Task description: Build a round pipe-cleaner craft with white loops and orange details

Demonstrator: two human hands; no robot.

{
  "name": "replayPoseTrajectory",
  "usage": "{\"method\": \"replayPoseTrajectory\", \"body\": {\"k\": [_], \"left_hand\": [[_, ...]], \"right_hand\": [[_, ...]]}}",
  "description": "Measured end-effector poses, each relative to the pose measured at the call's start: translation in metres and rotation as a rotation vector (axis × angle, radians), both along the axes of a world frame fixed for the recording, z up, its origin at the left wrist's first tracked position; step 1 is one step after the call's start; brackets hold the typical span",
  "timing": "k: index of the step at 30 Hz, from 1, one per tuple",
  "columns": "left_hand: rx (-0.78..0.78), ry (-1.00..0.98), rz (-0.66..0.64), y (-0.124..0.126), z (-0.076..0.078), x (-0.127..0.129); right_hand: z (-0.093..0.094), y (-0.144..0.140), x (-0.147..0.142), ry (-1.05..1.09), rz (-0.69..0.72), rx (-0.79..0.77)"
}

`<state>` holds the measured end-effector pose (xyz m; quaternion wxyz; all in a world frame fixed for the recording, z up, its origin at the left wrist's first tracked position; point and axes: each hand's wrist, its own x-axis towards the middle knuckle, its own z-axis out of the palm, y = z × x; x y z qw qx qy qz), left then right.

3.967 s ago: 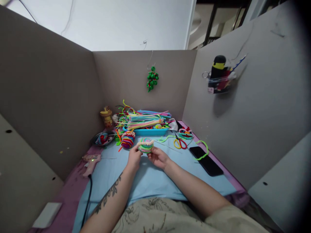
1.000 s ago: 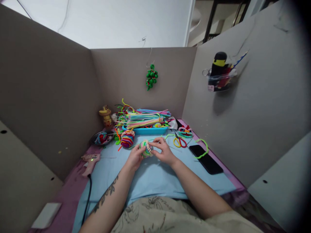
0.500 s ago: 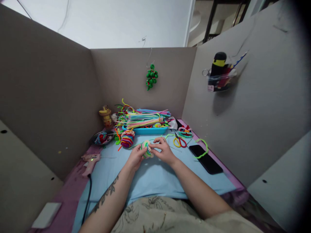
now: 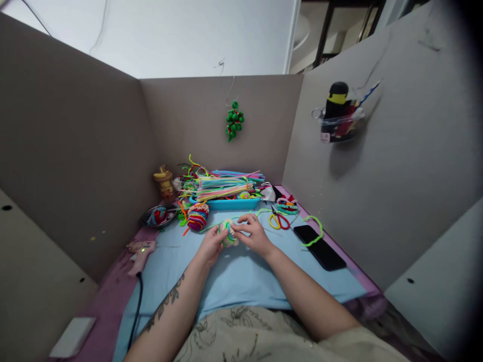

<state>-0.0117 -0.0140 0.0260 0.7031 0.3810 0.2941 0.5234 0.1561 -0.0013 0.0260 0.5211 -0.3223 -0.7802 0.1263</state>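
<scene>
Over the middle of the blue cloth [image 4: 241, 286], my left hand [image 4: 212, 245] grips a small round pipe-cleaner piece [image 4: 228, 236] in cream, green, pink and blue. My right hand [image 4: 255, 235] pinches the same piece at its right side, thumb and forefinger pressed on it. Its underside is covered by my fingers. A striped ball-like pipe-cleaner piece [image 4: 198, 217] lies just beyond my left hand. Scissors [image 4: 279, 220] with yellow and red handles rest to the right of my right hand.
Behind stands a blue tray [image 4: 230, 204] heaped with pipe cleaners [image 4: 226, 186]. At left lie a pink glue gun [image 4: 141, 255] with a cord and a dark bowl [image 4: 145, 217]. A phone [image 4: 320, 249] with a green pipe cleaner [image 4: 316, 239] across it is at right. Grey panels [image 4: 222, 93] enclose the table.
Both hands keep their hold on the round piece, which is turned very slightly. The camera view has shifted a little; everything else stays in place.
</scene>
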Motion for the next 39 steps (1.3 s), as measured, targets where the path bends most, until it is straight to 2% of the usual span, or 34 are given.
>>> {"method": "replayPoseTrajectory", "body": {"k": [7, 18, 39], "left_hand": [[-0.005, 0.005, 0.022, 0.0022, -0.0041, 0.0004], [0.026, 0.014, -0.023, -0.0010, -0.0030, 0.0011], [0.013, 0.023, -0.031, -0.0008, -0.0028, 0.0016]], "right_hand": [[0.0020, -0.0024, -0.0016, 0.033, -0.009, 0.001], [-0.0028, 0.0011, -0.0018, 0.099, -0.018, -0.040], [-0.0008, 0.0004, -0.0035, 0.018, -0.052, 0.035]]}}
